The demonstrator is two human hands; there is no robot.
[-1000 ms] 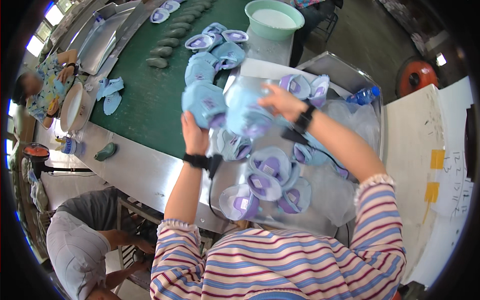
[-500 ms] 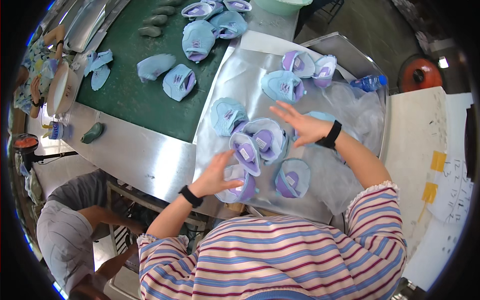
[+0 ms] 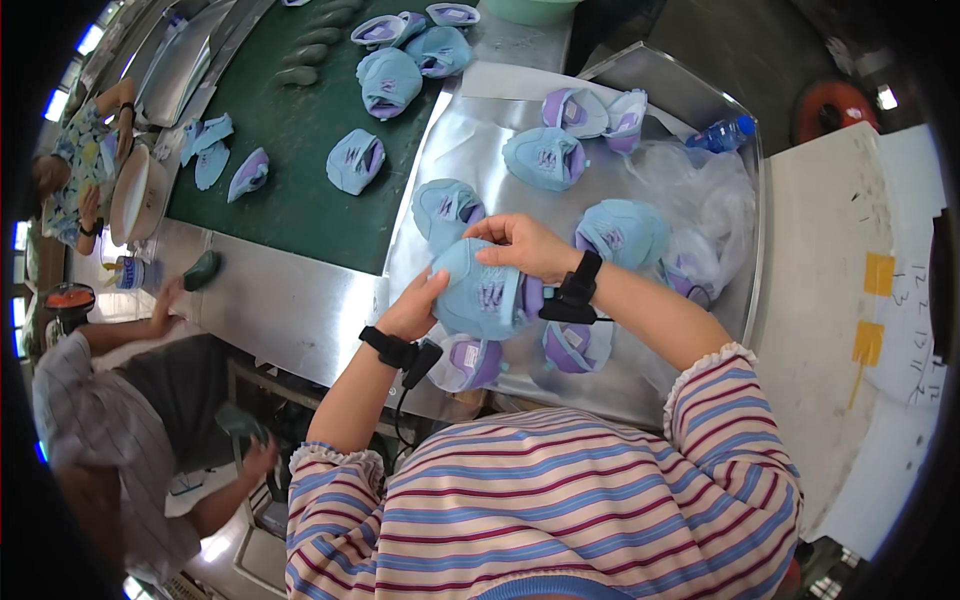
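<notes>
Over near edge of steel tray (image 3: 640, 385) we hold light-blue shoe upper (image 3: 480, 292) — left hand (image 3: 415, 308) cupped under it, right hand (image 3: 525, 245) pinching top rim. Grip shallow — upper could slip onto lilac uppers (image 3: 520, 355) below.

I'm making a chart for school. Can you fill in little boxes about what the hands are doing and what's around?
left hand: holds the blue shoe top from its left side
right hand: grips the same piece from above
surface: shiny metal table
nearby: more blue and purple shoe tops, clear plastic bag, green belt
</notes>
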